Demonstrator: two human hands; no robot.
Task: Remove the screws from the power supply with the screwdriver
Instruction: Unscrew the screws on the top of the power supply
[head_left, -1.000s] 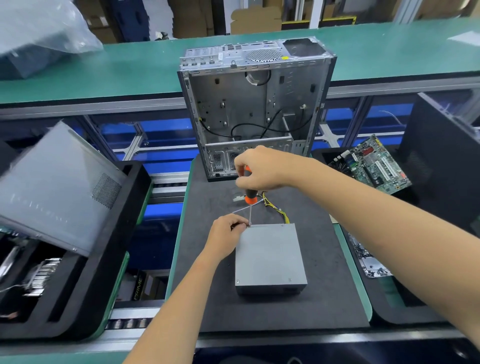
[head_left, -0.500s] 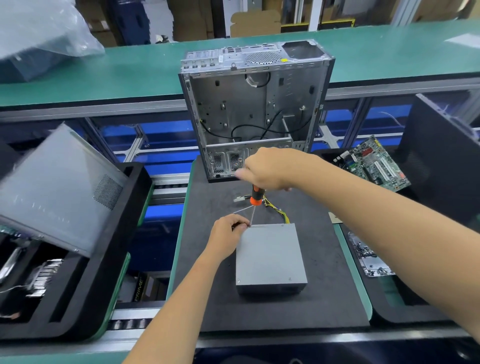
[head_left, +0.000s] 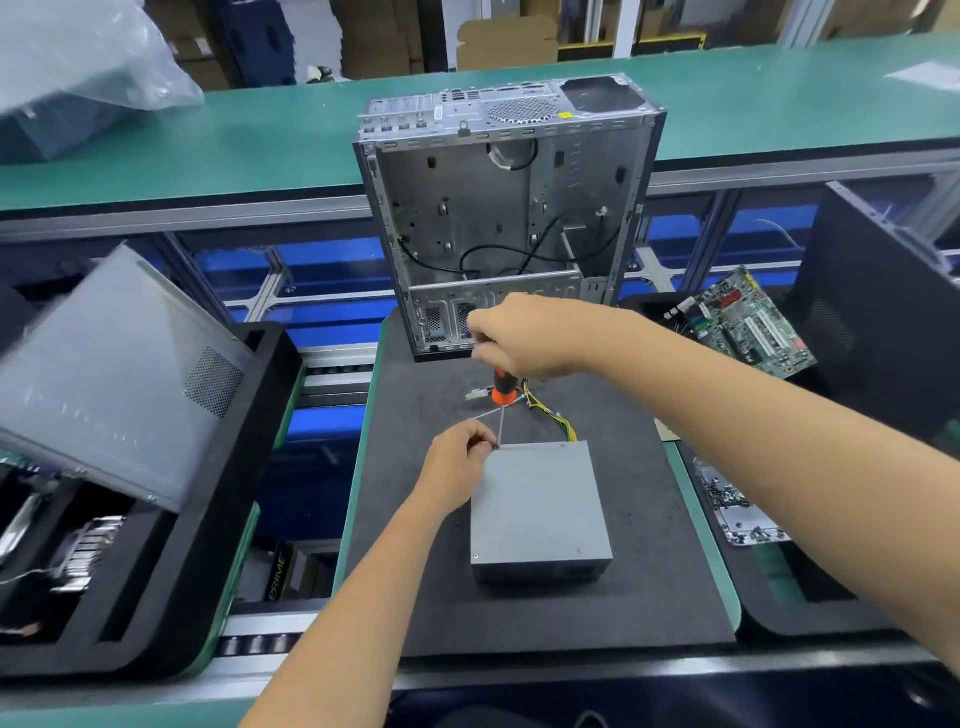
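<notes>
A grey metal power supply (head_left: 540, 504) lies flat on the dark foam mat (head_left: 649, 597), with yellow and black wires (head_left: 550, 415) trailing from its far side. My right hand (head_left: 524, 338) is closed over the top of an orange-and-black screwdriver (head_left: 503, 389), which stands nearly upright with its tip on the supply's far left corner. My left hand (head_left: 457, 462) rests at that same corner, its fingertips pinched around the lower shaft by the tip. The screw itself is too small to make out.
An empty open computer case (head_left: 509, 218) stands upright at the far end of the mat. A green motherboard (head_left: 748, 327) lies in a black tray at right. A small tray of loose screws (head_left: 737, 509) sits near right. A grey side panel (head_left: 114, 374) leans on the left bin.
My right hand has turned on the screwdriver handle, so less of the orange grip shows. The left hand and the power supply have stayed in place.
</notes>
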